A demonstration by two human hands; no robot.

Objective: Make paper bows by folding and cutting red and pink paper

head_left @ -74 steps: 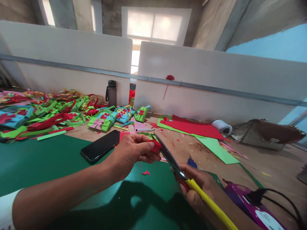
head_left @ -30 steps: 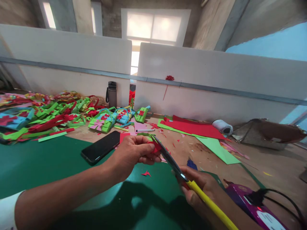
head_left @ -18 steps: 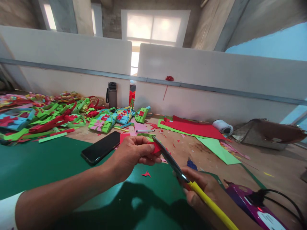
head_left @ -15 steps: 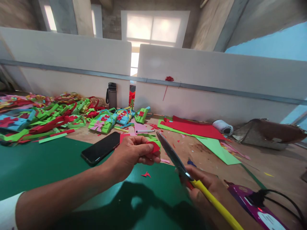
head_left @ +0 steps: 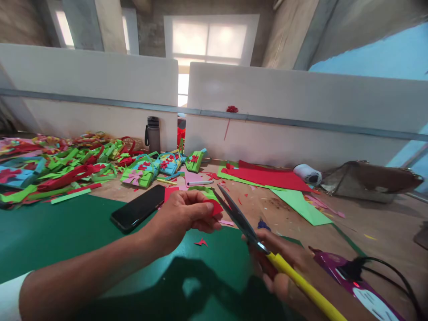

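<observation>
Between the thumb and fingers of my left hand [head_left: 189,211] is a small folded piece of red paper [head_left: 214,207]. My right hand [head_left: 284,263] grips a pair of scissors [head_left: 245,227] with a yellow handle. The scissor blades are slightly parted, their tips close to the right edge of the red paper. Under both hands lies a dark green mat [head_left: 160,272], where a small red paper scrap [head_left: 201,242] rests. A black phone [head_left: 138,208] sits left of my left hand.
Paper bags [head_left: 140,171] and a heap of cut strips [head_left: 70,167] cover the left. Red sheets [head_left: 270,175], a thread spool [head_left: 307,174] and a handbag [head_left: 374,180] lie at the back right. A purple corded device [head_left: 344,276] stands right of my right hand; a bottle [head_left: 153,136] is behind.
The scissor blades have parted from nearly closed to slightly apart, and the right thumb has shifted. My left hand still holds the red paper. The whole view has moved slightly.
</observation>
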